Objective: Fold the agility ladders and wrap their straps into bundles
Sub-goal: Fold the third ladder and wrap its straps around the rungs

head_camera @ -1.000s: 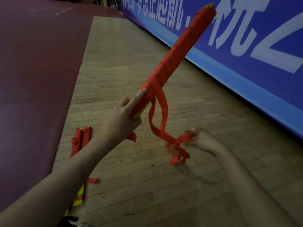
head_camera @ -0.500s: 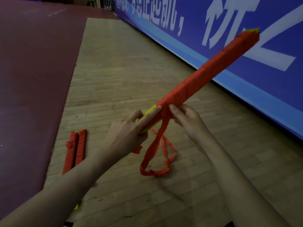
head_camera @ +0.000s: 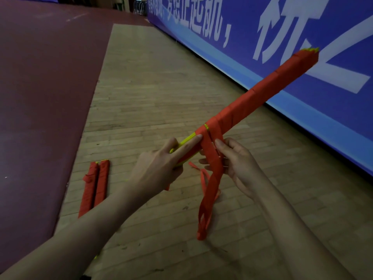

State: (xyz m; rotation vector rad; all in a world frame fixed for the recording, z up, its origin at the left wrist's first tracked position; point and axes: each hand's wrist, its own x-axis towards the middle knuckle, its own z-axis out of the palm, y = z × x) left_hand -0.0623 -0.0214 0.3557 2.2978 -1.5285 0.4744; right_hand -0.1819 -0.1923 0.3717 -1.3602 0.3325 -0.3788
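Observation:
A folded agility ladder bundle [head_camera: 256, 98], yellow rungs wound in red strap, points up and to the right in front of me. My left hand [head_camera: 161, 166] grips its near end, with the index finger laid along the rungs up to the last wrap. The loose red strap [head_camera: 210, 190] hangs from that wrap in a long loop toward the floor. My right hand [head_camera: 236, 164] holds the strap just below the bundle, thumb on its front face. Two wrapped bundles [head_camera: 94, 184] lie side by side on the floor at the left.
I am over a wooden plank floor [head_camera: 161, 81]. A dark red mat [head_camera: 40, 98] covers the floor to the left. A blue banner wall with white characters [head_camera: 302, 37] runs along the right side. A small yellow bit shows under my left forearm [head_camera: 96, 257].
The bundle has tilted down to the right. My right hand came up from the strap's low end to the strap just under the bundle, and the loop now hangs longer.

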